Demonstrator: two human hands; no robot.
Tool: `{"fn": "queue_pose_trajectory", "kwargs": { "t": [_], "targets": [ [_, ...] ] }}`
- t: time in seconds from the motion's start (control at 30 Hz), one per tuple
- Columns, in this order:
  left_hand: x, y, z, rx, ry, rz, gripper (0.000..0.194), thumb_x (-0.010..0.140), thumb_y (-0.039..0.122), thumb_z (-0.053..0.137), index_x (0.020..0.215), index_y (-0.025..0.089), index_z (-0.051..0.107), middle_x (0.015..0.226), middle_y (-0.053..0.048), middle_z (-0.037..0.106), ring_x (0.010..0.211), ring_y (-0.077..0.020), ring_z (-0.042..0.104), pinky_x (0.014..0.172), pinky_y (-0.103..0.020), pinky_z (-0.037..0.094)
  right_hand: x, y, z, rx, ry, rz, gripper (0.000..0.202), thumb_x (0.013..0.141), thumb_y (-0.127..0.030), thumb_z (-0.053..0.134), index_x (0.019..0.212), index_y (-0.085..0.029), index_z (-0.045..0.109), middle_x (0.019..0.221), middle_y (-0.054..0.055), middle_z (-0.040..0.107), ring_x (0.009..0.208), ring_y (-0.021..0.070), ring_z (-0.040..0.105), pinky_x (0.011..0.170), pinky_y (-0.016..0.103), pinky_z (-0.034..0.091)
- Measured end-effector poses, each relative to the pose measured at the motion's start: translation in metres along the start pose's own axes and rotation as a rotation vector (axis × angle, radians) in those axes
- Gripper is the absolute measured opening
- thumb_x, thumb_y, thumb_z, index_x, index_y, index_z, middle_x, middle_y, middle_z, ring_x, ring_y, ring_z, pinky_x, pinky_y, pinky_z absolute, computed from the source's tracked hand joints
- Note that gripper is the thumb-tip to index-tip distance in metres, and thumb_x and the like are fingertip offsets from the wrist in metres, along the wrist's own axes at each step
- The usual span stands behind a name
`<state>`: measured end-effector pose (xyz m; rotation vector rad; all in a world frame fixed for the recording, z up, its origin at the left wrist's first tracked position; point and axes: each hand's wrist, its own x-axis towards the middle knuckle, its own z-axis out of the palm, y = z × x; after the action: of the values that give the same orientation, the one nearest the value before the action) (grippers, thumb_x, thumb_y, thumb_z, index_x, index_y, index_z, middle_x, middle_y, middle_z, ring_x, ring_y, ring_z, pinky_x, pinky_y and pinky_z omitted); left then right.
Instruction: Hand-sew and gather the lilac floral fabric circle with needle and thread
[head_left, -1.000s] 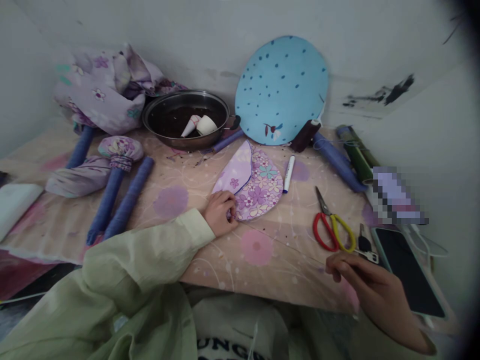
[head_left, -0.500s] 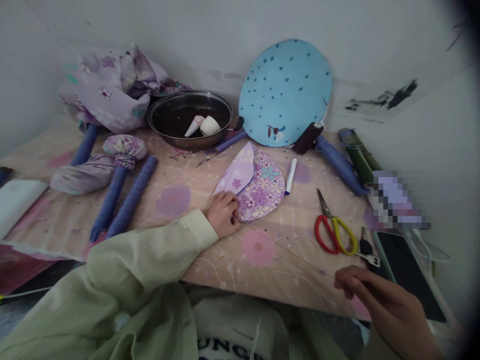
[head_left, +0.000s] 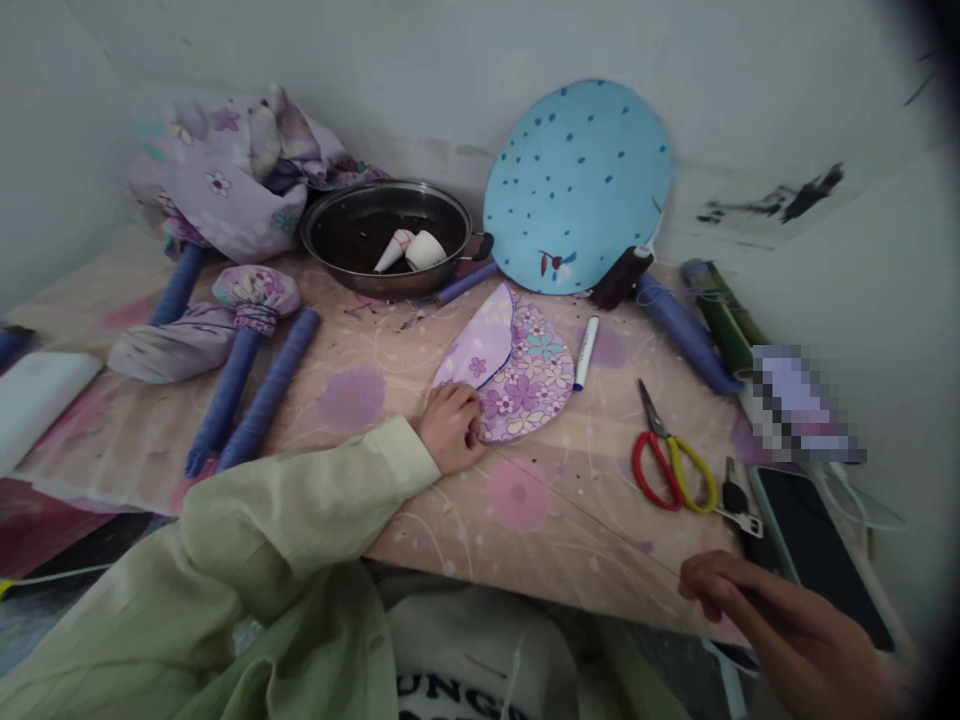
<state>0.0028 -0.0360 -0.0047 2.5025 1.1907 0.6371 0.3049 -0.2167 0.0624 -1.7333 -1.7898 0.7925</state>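
Observation:
My left hand [head_left: 451,428] presses the lower left edge of a rounded piece of purple floral fabric [head_left: 531,372] on the table, its fingers curled closed on that edge. A plain lilac flap with a dark blue border folds over the piece's left part. From there a thin thread [head_left: 581,504] runs taut to my right hand [head_left: 772,610], which is raised at the table's front edge with fingertips pinched together. Whether a needle is between them I cannot make out. Scissors [head_left: 667,450] with red and yellow handles lie between the fabric and my right hand.
A marker [head_left: 586,353] lies beside the fabric. Keys [head_left: 739,500] and a phone [head_left: 821,555] are at the right. Behind stand a pan [head_left: 386,285], a blue round fan [head_left: 577,185] and a dark thread spool [head_left: 621,278]. Blue-wrapped sticks [head_left: 270,390] and bundled floral cloth [head_left: 225,185] occupy the left.
My right hand has moved slightly down and to the right, with the thread still stretched from the fabric. My left hand stays on the fabric's edge. The whole view has shifted a little.

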Motion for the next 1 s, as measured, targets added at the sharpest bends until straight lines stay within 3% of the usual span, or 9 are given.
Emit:
{"fn": "queue_pose_trajectory", "kwargs": {
  "t": [0.23, 0.47, 1.0],
  "targets": [
    [0.0, 0.0, 0.0, -0.009, 0.007, 0.004, 0.008, 0.054, 0.012, 0.055, 0.06, 0.016, 0.052, 0.089, -0.009, 0.058, 0.087, -0.0243, 0.053, 0.082, -0.041, 0.042, -0.007, 0.005, -0.001, 0.019, 0.069, -0.001, 0.022, 0.081, -0.036, 0.057, 0.068, -0.022, 0.069, 0.068, 0.003, 0.069, 0.049, 0.0137, 0.062, 0.046, 0.016, 0.052],
    [-0.001, -0.002, 0.001, -0.028, 0.019, 0.013, 0.007, 0.055, 0.012, 0.055, 0.06, 0.016, 0.053, 0.089, -0.009, 0.059, 0.086, -0.0239, 0.053, 0.082, -0.04, 0.042, -0.006, 0.012, -0.002, 0.057, 0.009, -0.038, 0.02, 0.081, -0.032, 0.057, 0.067, -0.022, 0.067, 0.063, 0.003, 0.066, 0.048, 0.0137, 0.061, 0.045, 0.017, 0.051],
    [-0.002, -0.009, 0.001, -0.108, 0.012, 0.047, 0.008, 0.056, 0.011, 0.057, 0.062, 0.016, 0.053, 0.09, -0.007, 0.058, 0.088, -0.0221, 0.054, 0.084, -0.038, 0.042, -0.013, 0.017, 0.001, 0.148, 0.128, 0.089, 0.025, 0.079, -0.038, 0.06, 0.063, -0.02, 0.067, 0.064, 0.006, 0.065, 0.054, 0.0168, 0.061, 0.046, 0.021, 0.051]
  ]
}}
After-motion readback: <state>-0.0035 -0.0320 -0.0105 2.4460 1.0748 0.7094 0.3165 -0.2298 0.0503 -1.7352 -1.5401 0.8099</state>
